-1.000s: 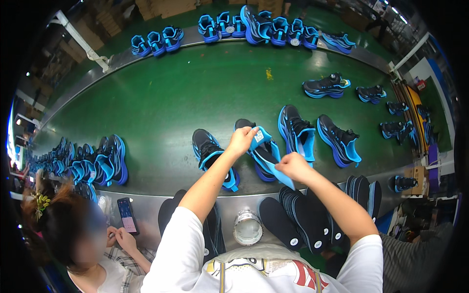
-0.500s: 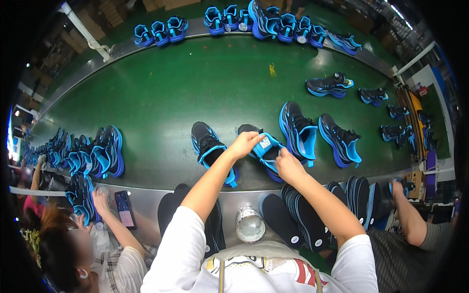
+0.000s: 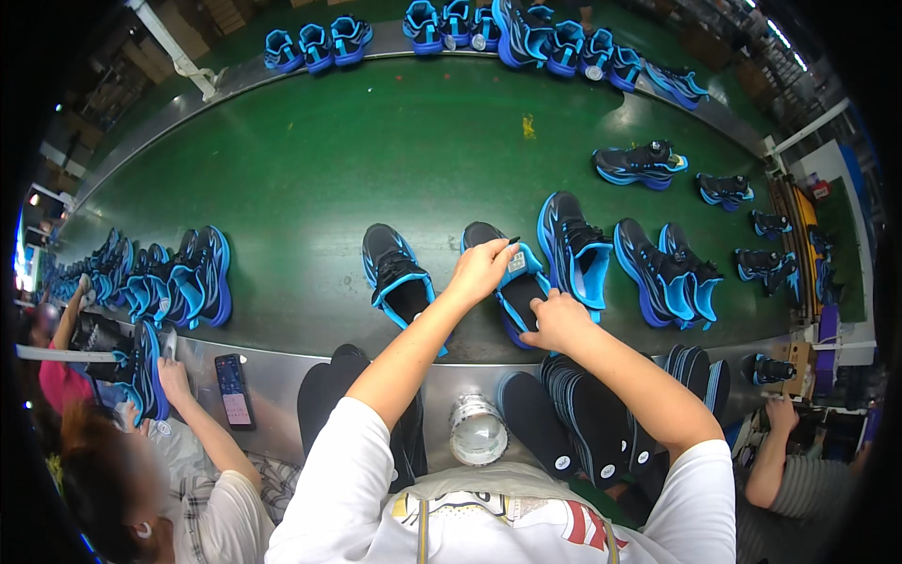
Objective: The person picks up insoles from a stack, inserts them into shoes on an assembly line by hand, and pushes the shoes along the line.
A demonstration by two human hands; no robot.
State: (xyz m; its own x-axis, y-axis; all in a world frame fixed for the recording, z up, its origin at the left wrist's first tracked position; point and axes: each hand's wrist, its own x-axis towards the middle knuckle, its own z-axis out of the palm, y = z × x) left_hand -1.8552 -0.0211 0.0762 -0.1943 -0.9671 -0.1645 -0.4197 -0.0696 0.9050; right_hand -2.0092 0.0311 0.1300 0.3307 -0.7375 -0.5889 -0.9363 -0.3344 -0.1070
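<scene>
Below me on the green belt, a black and blue sneaker (image 3: pixel 523 293) points its toe away, its collar spread wide. My left hand (image 3: pixel 483 270) is closed on its tongue, where a pale label shows. My right hand (image 3: pixel 564 322) is closed at the right side of the collar, fingertips by the opening; part of its grip is hidden. A dark insole surface shows inside. To the left lies another sneaker (image 3: pixel 390 256), partly behind my left forearm. Just right of my hands stands a third sneaker (image 3: pixel 568 235), with a pair (image 3: pixel 648 268) beyond it.
Stacks of black insoles (image 3: pixel 583 414) and a clear round container (image 3: pixel 479 430) sit on the metal ledge before me. A phone (image 3: pixel 235 390) lies further left. Co-workers' hands (image 3: pixel 174 381) are at both sides. More sneakers (image 3: pixel 329 42) line the far shelf.
My right hand has shifted from the tongue's side to the collar, and the opening shows wider. Another sneaker now lies at the right. The right co-worker's hand has drawn back from a shoe.
</scene>
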